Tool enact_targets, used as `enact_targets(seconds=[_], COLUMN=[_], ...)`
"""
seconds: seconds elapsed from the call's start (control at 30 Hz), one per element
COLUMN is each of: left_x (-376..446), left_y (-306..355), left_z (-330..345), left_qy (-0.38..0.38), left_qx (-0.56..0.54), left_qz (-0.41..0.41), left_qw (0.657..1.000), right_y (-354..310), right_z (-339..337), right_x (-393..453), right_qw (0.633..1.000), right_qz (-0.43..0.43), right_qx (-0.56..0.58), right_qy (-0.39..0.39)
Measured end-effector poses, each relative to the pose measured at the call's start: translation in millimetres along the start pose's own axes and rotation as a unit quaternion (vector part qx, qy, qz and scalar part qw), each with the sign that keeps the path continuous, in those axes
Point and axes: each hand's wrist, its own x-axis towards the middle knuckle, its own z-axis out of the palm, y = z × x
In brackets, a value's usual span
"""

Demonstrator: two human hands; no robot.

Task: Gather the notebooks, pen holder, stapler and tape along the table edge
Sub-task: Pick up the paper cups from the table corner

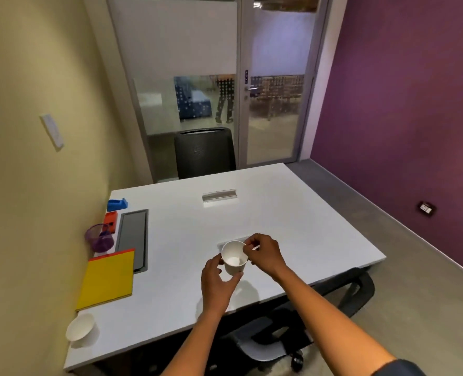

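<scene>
Along the table's left edge by the wall lie a blue tape dispenser (pixel 117 204), an orange stapler (pixel 110 221), a purple mesh pen holder (pixel 100 238) and a yellow notebook (pixel 108 278) stacked on an orange one. Above the middle of the white table (pixel 292 226) my left hand (pixel 216 283) grips a white paper cup (pixel 234 257) by its side. My right hand (pixel 263 253) pinches a small white thing at the cup's rim.
A second white paper cup (pixel 80 327) stands at the table's near left corner. A grey cable tray (pixel 133 237) lies beside the stationery and a metal slot (pixel 219 196) sits further back. One black chair (pixel 204 153) stands beyond the table, another (pixel 292 329) below me.
</scene>
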Motion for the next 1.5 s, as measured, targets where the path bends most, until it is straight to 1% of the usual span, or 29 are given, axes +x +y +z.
enact_targets(seconds=[0.23, 0.5, 0.7, 0.83, 1.07, 1.33, 1.5], left_x=[-2, 8, 12, 18, 53, 130, 173], left_y=[50, 106, 135, 143, 154, 156, 163], left_z=[113, 259, 355, 406, 495, 585, 617], left_qy=[-0.056, -0.062, -0.074, -0.095, -0.129, -0.133, -0.109], left_qx=[-0.013, 0.025, 0.029, 0.046, 0.045, 0.032, 0.013], left_qz=[0.028, 0.047, 0.039, 0.039, 0.021, -0.012, -0.026], left_qw=[0.998, 0.997, 0.996, 0.994, 0.990, 0.991, 0.994], right_y=[54, 123, 179, 215, 263, 297, 305], right_z=[-114, -245, -323, -360, -419, -475, -490], right_x=[12, 55, 84, 98, 138, 240, 303], right_qw=[0.999, 0.998, 0.996, 0.993, 0.992, 0.990, 0.991], right_qz=[0.018, 0.010, 0.026, 0.044, 0.051, 0.061, 0.065], right_qx=[0.001, 0.016, 0.063, 0.108, 0.107, 0.071, 0.034], right_qy=[0.043, 0.054, 0.052, 0.026, -0.030, -0.110, -0.109])
